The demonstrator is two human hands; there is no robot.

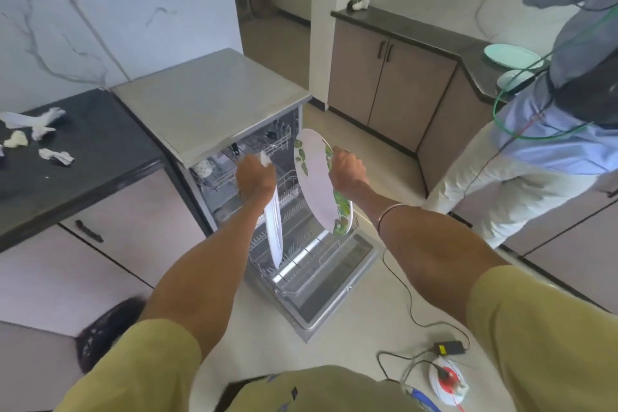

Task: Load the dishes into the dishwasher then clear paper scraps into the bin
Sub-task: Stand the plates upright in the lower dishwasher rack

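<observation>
With the left hand (255, 177) gripping a white plate (273, 231) and the right hand (346, 174) gripping a leaf-patterned plate (316, 187) at mid-frame, lower each on edge between the lower rack (301, 261) prongs.

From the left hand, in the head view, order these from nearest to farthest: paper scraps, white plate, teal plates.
1. White plate: held in the left hand.
2. Paper scraps: counter, far left.
3. Teal plates: counter, far right.

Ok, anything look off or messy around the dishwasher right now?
Crumpled paper scraps lie scattered on the dark counter left of the dishwasher. Loose cables trail over the floor beside its open door, a possible trip hazard. No spill or breakage shows.
</observation>
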